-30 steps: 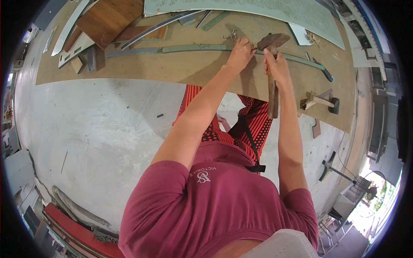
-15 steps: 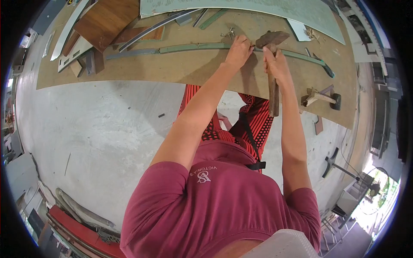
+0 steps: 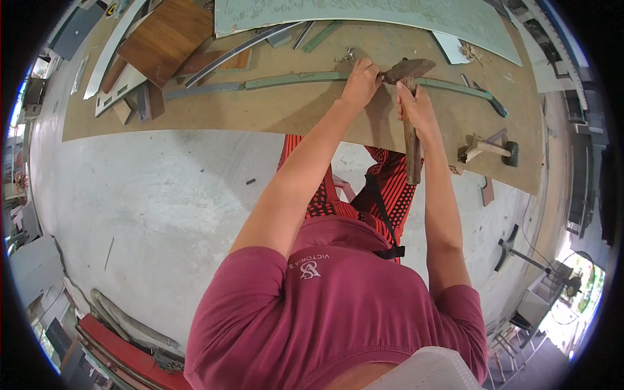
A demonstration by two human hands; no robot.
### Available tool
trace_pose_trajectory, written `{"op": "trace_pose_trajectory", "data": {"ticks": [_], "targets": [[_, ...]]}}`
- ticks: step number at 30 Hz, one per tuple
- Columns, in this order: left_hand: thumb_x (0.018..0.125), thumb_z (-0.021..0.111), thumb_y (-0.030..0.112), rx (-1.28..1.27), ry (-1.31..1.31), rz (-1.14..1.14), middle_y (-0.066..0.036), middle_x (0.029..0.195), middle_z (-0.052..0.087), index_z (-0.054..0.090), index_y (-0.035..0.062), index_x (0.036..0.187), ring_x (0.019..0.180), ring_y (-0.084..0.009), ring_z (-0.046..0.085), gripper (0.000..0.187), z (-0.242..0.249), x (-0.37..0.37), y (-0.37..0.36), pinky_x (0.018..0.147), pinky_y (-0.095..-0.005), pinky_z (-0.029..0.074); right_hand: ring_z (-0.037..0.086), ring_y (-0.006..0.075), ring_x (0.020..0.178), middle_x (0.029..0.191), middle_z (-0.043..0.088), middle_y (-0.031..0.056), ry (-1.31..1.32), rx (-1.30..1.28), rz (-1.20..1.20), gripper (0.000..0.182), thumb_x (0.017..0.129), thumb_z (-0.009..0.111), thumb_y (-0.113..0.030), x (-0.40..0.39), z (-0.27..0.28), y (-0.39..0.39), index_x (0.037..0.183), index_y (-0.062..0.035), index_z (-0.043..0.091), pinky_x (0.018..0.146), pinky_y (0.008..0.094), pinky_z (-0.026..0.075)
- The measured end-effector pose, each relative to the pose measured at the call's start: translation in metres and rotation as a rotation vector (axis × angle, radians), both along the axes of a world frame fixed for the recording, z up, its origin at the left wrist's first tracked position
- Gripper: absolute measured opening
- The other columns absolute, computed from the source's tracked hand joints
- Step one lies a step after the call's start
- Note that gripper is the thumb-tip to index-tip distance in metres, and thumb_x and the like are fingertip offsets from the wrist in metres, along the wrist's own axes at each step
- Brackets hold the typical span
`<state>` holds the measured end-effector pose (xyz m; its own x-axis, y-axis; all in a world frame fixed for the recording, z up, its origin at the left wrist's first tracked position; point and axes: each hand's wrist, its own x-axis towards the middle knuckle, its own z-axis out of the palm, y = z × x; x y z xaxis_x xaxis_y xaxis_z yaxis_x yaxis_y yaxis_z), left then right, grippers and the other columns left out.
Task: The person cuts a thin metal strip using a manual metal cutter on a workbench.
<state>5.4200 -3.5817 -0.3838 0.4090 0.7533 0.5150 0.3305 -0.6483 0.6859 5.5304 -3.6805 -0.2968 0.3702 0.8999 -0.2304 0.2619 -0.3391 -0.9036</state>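
Observation:
A long green strip [image 3: 296, 78] lies across the brown work table [image 3: 260, 107]. My left hand [image 3: 364, 82] rests over the strip, its fingers pinched together; what they hold is too small to make out. My right hand [image 3: 417, 107] grips the wooden handle of a hammer [image 3: 413, 153]. The dark hammer head points toward my left fingertips, close above the strip. Beside my left hand, on its far side, lies a small heap of metal pieces [image 3: 349, 57], probably nails.
A pale green panel [image 3: 364, 16] spans the far edge. Wooden boards [image 3: 166, 39] are piled at the left. A black rubber mallet [image 3: 511, 154] lies near the right corner, and a dark-handled tool [image 3: 497, 107] lies by the strip's right end.
The hammer head has come down toward my left fingertips and the strip. My left hand keeps its pinch in nearly the same place. The whole view has shifted slightly.

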Motion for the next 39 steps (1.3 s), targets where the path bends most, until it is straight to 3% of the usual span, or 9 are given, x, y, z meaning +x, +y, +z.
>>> {"op": "trace_pose_trajectory", "data": {"ticks": [9, 15, 22, 24, 27, 29, 30, 32, 39], "targets": [[0.083, 0.055, 0.020, 0.027, 0.055, -0.117, -0.017, 0.107, 0.059, 0.062, 0.0025, 0.093, 0.098, -0.0341, 0.056, 0.021, 0.041, -0.047, 0.039, 0.083, -0.0417, 0.044, 0.048, 0.0093, 0.051, 0.062, 0.049, 0.0001, -0.049, -0.023, -0.125, 0.027, 0.091, 0.056, -0.030, 0.042, -0.034, -0.071, 0.079, -0.0064, 0.049, 0.047, 0.0255, 0.041], [0.082, 0.057, 0.027, -0.162, 0.443, 0.154, -0.013, 0.097, 0.064, 0.066, 0.0086, 0.087, 0.088, -0.0319, 0.061, 0.021, 0.039, -0.055, 0.076, 0.076, -0.0423, 0.048, 0.046, 0.0110, 0.044, 0.057, 0.049, 0.0015, 0.111, 0.086, -0.252, 0.029, 0.091, 0.053, -0.029, 0.045, -0.034, -0.095, 0.073, -0.0063, 0.047, 0.042, 0.0266, 0.037], [0.078, 0.067, 0.036, -0.236, 0.854, 0.230, -0.015, 0.112, 0.060, 0.063, 0.0057, 0.106, 0.114, -0.0323, 0.049, 0.042, 0.021, -0.029, 0.069, 0.086, -0.0436, 0.047, 0.046, 0.0100, 0.046, 0.052, 0.046, 0.0002, 0.077, 0.092, -0.241, 0.035, 0.092, 0.052, -0.029, 0.048, -0.041, -0.106, 0.064, -0.0075, 0.045, 0.043, 0.0252, 0.037], [0.077, 0.068, 0.036, -0.225, 0.875, 0.247, -0.016, 0.115, 0.059, 0.061, 0.0051, 0.110, 0.118, -0.0320, 0.047, 0.045, 0.013, -0.026, 0.073, 0.087, -0.0434, 0.046, 0.047, 0.0084, 0.049, 0.058, 0.047, -0.0005, 0.114, 0.080, -0.217, 0.029, 0.092, 0.053, -0.030, 0.056, -0.052, -0.109, 0.073, -0.0082, 0.045, 0.045, 0.0237, 0.038], [0.078, 0.067, 0.036, -0.269, 0.854, 0.264, -0.017, 0.105, 0.062, 0.062, 0.0040, 0.104, 0.110, -0.0310, 0.054, 0.042, 0.015, -0.020, 0.077, 0.084, -0.0436, 0.047, 0.047, 0.0068, 0.052, 0.064, 0.047, -0.0015, 0.207, 0.100, -0.224, 0.025, 0.093, 0.053, -0.030, 0.052, -0.046, -0.112, 0.082, -0.0091, 0.046, 0.047, 0.0222, 0.039], [0.080, 0.063, 0.026, -0.322, 0.468, 0.245, -0.014, 0.090, 0.066, 0.063, 0.0048, 0.096, 0.085, -0.0302, 0.065, 0.027, 0.028, -0.017, 0.071, 0.076, -0.0401, 0.051, 0.046, 0.0068, 0.052, 0.064, 0.047, -0.0017, 0.269, 0.134, -0.279, 0.025, 0.093, 0.052, -0.030, 0.046, -0.043, -0.111, 0.081, -0.0093, 0.045, 0.047, 0.0222, 0.039], [0.080, 0.063, 0.026, -0.315, 0.477, 0.233, -0.014, 0.090, 0.066, 0.063, 0.0048, 0.096, 0.085, -0.0302, 0.065, 0.027, 0.040, -0.011, 0.064, 0.076, -0.0401, 0.051, 0.046, 0.0069, 0.052, 0.064, 0.047, -0.0018, 0.284, 0.137, -0.311, 0.025, 0.093, 0.052, -0.031, 0.045, -0.044, -0.111, 0.082, -0.0094, 0.045, 0.047, 0.0224, 0.039], [0.080, 0.061, 0.015, -0.500, 0.015, 0.041, -0.014, 0.086, 0.066, 0.058, 0.0002, 0.097, 0.073, -0.0231, 0.067, 0.022, 0.063, 0.011, 0.051, 0.065, -0.0317, 0.054, 0.047, 0.0069, 0.053, 0.065, 0.047, -0.0018, 0.301, 0.144, -0.357, 0.025, 0.093, 0.052, -0.031, 0.047, -0.047, -0.111, 0.082, -0.0095, 0.045, 0.047, 0.0226, 0.039], [0.081, 0.062, 0.010, -0.665, -0.170, -0.305, -0.016, 0.085, 0.066, 0.056, -0.0063, 0.100, 0.072, -0.0183, 0.067, 0.026, 0.072, 0.106, 0.014, 0.063, -0.0269, 0.053, 0.049, 0.0093, 0.054, 0.069, 0.049, -0.0002, 0.545, 0.143, -0.450, 0.032, 0.090, 0.054, -0.039, 0.058, -0.054, -0.115, 0.093, -0.0083, 0.045, 0.048, 0.0238, 0.040]]}}
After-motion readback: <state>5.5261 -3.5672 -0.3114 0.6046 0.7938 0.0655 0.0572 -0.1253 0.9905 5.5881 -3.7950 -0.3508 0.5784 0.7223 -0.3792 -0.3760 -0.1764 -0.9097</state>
